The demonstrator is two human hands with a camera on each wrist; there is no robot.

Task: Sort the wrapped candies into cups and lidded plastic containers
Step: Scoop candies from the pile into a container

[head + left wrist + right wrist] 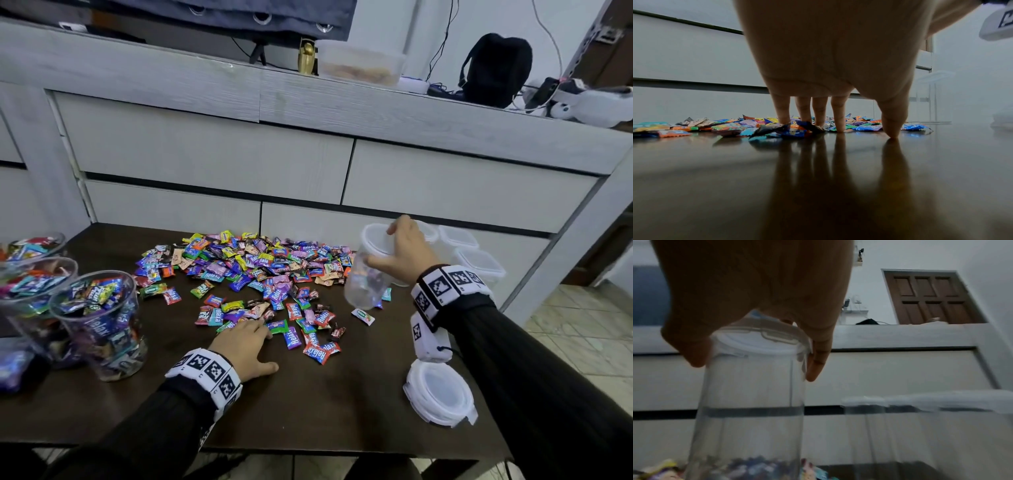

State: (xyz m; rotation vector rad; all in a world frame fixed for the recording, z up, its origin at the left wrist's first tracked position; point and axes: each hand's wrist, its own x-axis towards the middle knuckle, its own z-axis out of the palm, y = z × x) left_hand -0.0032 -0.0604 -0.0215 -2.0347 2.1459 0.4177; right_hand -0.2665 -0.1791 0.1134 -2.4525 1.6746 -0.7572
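Observation:
A big pile of wrapped candies (260,270) lies spread over the dark table (308,411). My left hand (245,337) rests at the pile's near edge. In the left wrist view its straight fingers (819,113) press down on candies (777,128) and the thumb tip touches bare table; nothing is pinched. My right hand (400,253) grips a clear plastic container (368,281) from above by its white-lidded top and holds it tilted over the right end of the pile. The right wrist view shows the container (752,402), its lid (756,340), and thumb and fingers around the rim.
Three clear cups full of candies (99,318) (37,284) (34,243) stand at the table's left edge. Loose white lids (440,394) lie stacked at the front right. More lidded containers (479,263) stand at the back right against the grey drawer unit (308,164).

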